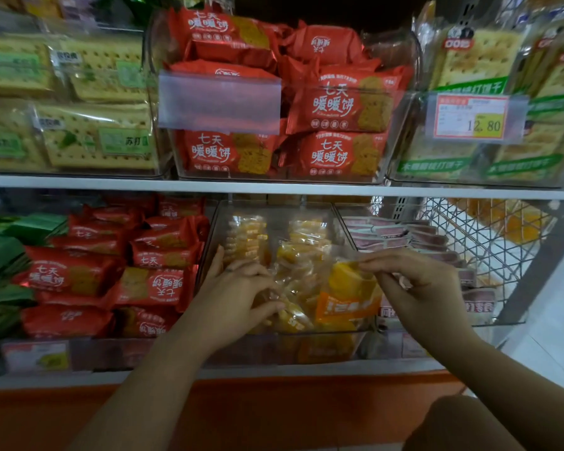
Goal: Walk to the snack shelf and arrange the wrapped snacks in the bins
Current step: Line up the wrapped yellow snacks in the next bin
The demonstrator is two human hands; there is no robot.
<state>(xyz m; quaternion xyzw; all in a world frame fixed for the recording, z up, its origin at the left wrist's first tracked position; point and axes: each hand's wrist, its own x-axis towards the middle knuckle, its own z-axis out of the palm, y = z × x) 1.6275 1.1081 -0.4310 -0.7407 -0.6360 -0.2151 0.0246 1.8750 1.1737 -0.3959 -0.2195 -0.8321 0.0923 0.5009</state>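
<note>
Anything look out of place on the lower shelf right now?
Yes. One red packet in the lower-left bin lies upside down, print inverted, unlike the upright packet beside it.

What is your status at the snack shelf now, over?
Left hand resting on yellow packets in clear bin. Right hand pinching orange-labelled packet by its top edge. Nothing blocking.

Inside the clear bin (306, 334), the left hand (238, 288) rests on the yellow packets (293, 252). At the bin's front right corner, the right hand (414, 284) pinches the top edge of an orange-labelled packet (349, 297). Red packets (105, 278) lie left of the bin and pink packets (404, 236) lie to its right.
</note>
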